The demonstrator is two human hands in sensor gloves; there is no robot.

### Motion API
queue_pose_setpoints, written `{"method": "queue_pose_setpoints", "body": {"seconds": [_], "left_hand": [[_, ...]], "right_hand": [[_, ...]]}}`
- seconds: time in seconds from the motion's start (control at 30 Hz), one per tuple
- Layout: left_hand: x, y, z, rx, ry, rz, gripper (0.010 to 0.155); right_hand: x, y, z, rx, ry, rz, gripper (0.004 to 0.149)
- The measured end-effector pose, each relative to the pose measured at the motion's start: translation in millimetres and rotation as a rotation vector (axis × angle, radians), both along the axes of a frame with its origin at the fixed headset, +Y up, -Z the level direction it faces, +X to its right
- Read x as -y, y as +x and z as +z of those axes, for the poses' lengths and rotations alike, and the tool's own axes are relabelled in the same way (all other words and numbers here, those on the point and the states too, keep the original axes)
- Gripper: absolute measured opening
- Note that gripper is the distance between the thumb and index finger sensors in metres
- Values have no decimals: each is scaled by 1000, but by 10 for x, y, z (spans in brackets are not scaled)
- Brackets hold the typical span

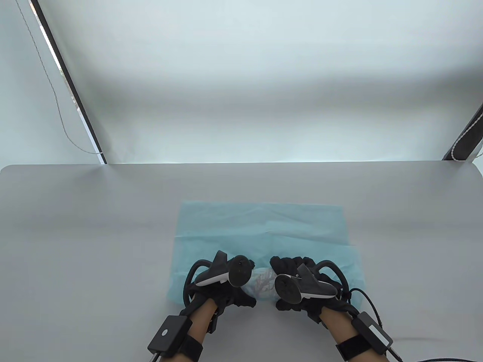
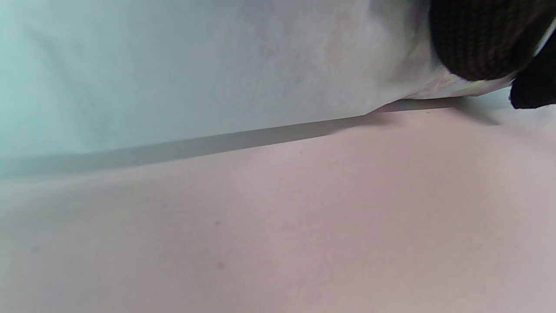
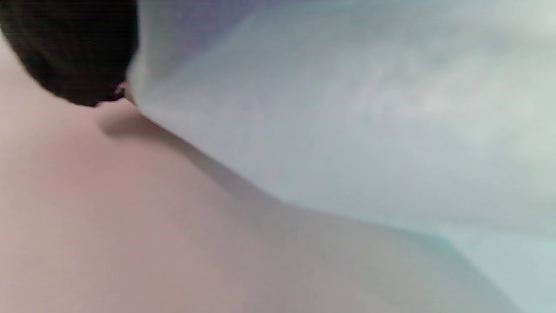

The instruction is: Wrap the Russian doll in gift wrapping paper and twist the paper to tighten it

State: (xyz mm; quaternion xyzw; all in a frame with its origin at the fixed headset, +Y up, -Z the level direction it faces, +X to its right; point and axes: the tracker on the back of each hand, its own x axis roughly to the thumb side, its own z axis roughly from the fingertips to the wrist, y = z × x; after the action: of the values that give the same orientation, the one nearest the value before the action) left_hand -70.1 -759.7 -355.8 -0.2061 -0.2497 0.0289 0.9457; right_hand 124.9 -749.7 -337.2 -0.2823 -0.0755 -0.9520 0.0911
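With the left hand point(image 1: 220, 288) and right hand point(image 1: 302, 286) gripping the thin, tear-prone light-blue wrapping paper point(image 1: 264, 230) around the rigid Russian doll point(image 1: 261, 283) at the near edge of the surface point(image 1: 94, 226), grasp the paper beyond each doll end.

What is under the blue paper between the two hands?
A pale patterned shape, likely the doll, shows through the paper between the left hand and right hand. Its details are veiled.

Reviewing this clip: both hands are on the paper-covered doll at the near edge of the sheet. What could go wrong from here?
The thin light-blue tissue wrapping paper could tear where the left hand and right hand grip it. The small patterned doll, only partly covered, might slip out. Most of the sheet lies flat beyond, so rolling may go skewed.
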Motion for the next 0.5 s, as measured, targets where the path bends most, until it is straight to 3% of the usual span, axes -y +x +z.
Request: {"method": "queue_pose_setpoints", "body": {"seconds": [0.13, 0.27, 0.33, 0.5], "left_hand": [[2, 38, 76, -4, 67, -66, 118], [22, 132, 114, 39, 80, -143, 115], [23, 158, 120, 41, 185, -154, 113], [3, 132, 97, 21, 197, -110, 106]], "right_hand": [[23, 41, -59, 44, -66, -49, 114], [44, 101, -104, 106, -155, -121, 113], [45, 110, -122, 109, -167, -124, 113], [50, 114, -90, 70, -136, -108, 119]]}}
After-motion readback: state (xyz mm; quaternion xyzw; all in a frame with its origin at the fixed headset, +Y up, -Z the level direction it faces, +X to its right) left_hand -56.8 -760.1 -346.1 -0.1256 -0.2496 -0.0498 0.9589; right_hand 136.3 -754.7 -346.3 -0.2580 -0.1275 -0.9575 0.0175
